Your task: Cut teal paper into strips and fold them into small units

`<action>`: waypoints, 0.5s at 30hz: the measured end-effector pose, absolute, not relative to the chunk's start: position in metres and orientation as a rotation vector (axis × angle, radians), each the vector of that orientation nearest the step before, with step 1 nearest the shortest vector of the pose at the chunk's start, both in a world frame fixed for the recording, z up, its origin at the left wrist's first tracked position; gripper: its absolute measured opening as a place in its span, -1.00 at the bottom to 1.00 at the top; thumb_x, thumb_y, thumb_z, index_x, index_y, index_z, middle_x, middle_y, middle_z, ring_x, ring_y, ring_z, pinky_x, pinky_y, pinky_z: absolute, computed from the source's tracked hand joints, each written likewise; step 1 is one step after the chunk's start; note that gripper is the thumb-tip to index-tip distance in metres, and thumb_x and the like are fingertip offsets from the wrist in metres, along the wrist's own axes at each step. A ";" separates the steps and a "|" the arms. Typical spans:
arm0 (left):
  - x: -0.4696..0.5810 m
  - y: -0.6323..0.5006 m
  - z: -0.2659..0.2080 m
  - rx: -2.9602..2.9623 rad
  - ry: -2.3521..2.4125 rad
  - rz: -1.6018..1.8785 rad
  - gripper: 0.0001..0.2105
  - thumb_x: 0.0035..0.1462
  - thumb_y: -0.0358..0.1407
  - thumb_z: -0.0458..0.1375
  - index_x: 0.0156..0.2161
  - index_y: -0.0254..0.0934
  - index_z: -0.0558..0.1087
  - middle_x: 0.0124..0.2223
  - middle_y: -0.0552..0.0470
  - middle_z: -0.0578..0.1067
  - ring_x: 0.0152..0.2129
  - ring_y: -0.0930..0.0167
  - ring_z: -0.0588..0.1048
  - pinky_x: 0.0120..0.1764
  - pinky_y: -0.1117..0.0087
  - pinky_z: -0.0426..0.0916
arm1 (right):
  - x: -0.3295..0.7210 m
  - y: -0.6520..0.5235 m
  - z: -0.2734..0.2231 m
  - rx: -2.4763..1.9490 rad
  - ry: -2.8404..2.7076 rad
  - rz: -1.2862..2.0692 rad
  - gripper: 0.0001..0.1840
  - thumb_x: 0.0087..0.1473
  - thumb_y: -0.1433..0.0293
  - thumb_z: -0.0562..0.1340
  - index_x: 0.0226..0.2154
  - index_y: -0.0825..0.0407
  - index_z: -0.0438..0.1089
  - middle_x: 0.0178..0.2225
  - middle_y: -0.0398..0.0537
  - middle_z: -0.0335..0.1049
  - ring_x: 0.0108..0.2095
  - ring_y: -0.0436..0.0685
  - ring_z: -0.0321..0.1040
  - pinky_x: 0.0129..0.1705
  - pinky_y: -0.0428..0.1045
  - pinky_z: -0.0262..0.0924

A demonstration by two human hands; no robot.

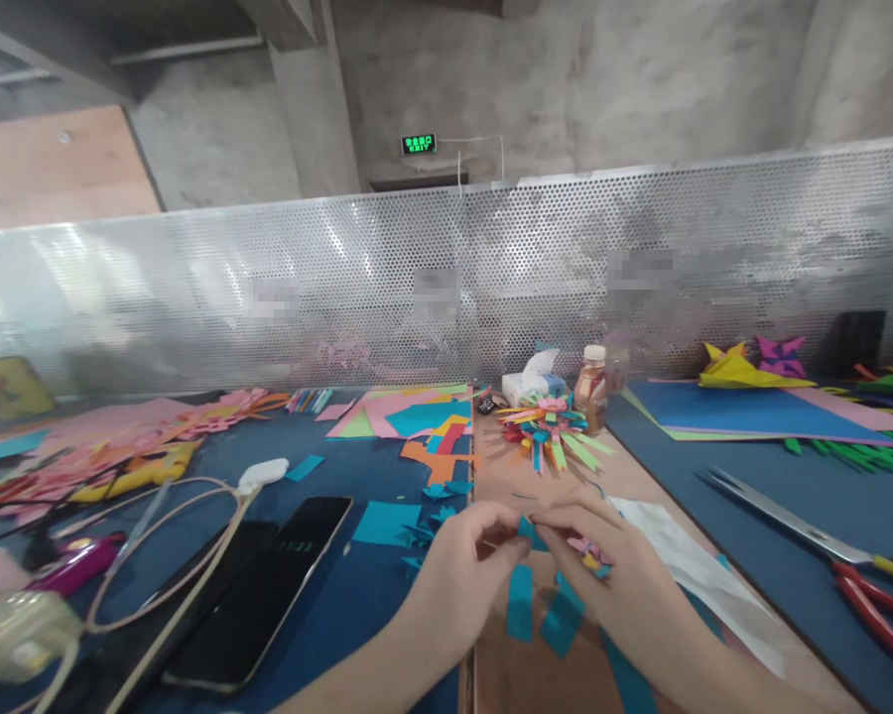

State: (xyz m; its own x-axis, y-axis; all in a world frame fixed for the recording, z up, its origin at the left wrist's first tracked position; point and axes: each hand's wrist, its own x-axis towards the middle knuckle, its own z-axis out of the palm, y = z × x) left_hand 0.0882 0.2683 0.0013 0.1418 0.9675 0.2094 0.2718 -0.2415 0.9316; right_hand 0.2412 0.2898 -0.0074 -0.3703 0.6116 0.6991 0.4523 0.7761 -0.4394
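Note:
Between my two hands is a small piece of blue paper [534,534], pinched at both sides by fingertips. My left hand [483,560] is closed on its left edge, thumb and forefinger together. On the opposite edge my right hand [602,550] is closed as well. Below them on the brown board lie a blue paper strip [520,603] and a second blue strip [564,617], partly under the right hand. Left of my left hand are several folded blue paper pieces [441,516] and a flat blue sheet [387,523].
A smartphone [268,595] and a white charger cable [263,474] lie left. Scissors [811,535] and pliers [874,610] lie right. Behind my hands are a bunch of coloured paper strips [547,428], a drink bottle [591,389] and a tissue pack [532,382]. A perforated metal screen [305,297] bounds the back.

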 end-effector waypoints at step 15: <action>0.089 0.273 -0.006 1.566 1.179 1.112 -0.91 -0.09 -0.33 0.11 -0.44 -0.32 0.32 -0.47 0.06 0.40 -0.51 0.47 0.36 -0.42 0.48 0.23 | 0.241 0.286 -0.001 -1.023 -1.984 0.567 -0.82 -0.02 0.47 0.06 -0.55 0.02 0.31 -0.56 -0.18 0.32 -0.50 0.01 0.29 -0.47 -0.11 0.22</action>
